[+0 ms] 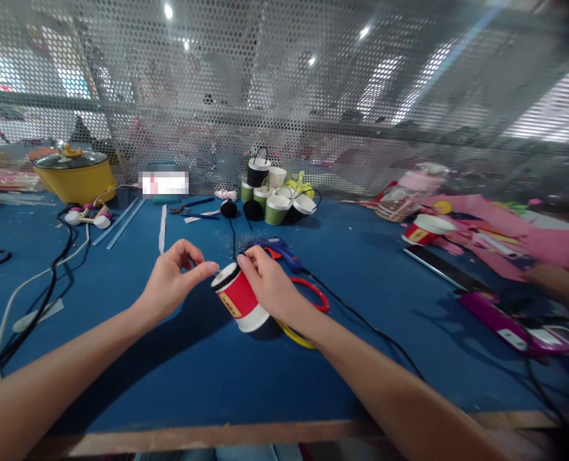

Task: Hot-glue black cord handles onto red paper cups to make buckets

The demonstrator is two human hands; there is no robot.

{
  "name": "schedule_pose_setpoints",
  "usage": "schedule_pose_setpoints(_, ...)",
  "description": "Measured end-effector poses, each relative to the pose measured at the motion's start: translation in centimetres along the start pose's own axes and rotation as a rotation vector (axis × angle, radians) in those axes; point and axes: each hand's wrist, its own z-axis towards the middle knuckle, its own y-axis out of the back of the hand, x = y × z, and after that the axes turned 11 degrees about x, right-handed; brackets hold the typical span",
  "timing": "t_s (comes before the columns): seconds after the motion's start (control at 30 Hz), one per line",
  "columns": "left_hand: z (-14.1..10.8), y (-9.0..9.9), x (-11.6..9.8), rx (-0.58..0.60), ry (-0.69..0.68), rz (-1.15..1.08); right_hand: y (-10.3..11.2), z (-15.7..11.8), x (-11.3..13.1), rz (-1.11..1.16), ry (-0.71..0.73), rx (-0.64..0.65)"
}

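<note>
My right hand [267,282] is closed around the far right side of a small red-and-white cup [240,296], its fingertips at the rim. The cup is tilted, mouth toward the left, with a black band [226,276] along its rim and a gold label [230,305] on its side. Beside the mouth, my left hand [176,278] has its fingers curled and its thumb reaching to the rim; whatever the fingertips pinch is too small to make out. Behind the cup lies a blue glue gun [279,250]. Scissors with a red handle loop [319,296] and a yellow loop [296,336] lie partly under my right arm.
Several little green, black and white buckets [277,208] stand at the back by the perforated metal screen [207,128]. A yellow pot [75,179] and cables [58,275] occupy the left. Rightward are another red-and-white cup [428,227], a phone [445,269], pink material [548,237] and another person's arm [557,288].
</note>
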Motion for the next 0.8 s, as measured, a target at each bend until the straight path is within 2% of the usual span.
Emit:
schedule_pose_setpoints(0.1, -0.4, -0.5, -0.1, 0.102, -0.059, 0.108, -0.2, 0.0, 0.1, -0.032, 0.013, -0.01)
schedule_pose_setpoints(0.2, -0.5, -0.7, -0.2, 0.182, -0.06, 0.187, -0.3, 0.0, 0.0, -0.034, 0.015, -0.007)
schedule_pose_setpoints(0.33, -0.3, -0.2, -0.4, 0.308, -0.031, 0.216, -0.1, 0.0, -0.1, -0.01, 0.006, -0.012)
schedule_pose_setpoints(0.4, -0.2, 0.1, -0.5, 0.329, -0.043, 0.202, 0.1, 0.0, -0.1, -0.021, 0.006, -0.037)
schedule_pose_setpoints(0.47, -0.1, 0.3, -0.6, 0.297, -0.065, 0.125, 0.3, 0.0, -0.1, -0.041, 0.002, -0.053)
schedule_pose_setpoints(0.63, 0.3, 0.6, -0.3, 0.062, 0.007, -0.054, 0.3, -0.2, 0.2, -0.043, -0.015, -0.025)
schedule_pose_setpoints(0.8, 0.6, 0.6, -0.1, -0.027, 0.09, -0.075, 0.2, -0.4, 0.4, -0.07, 0.01, -0.048)
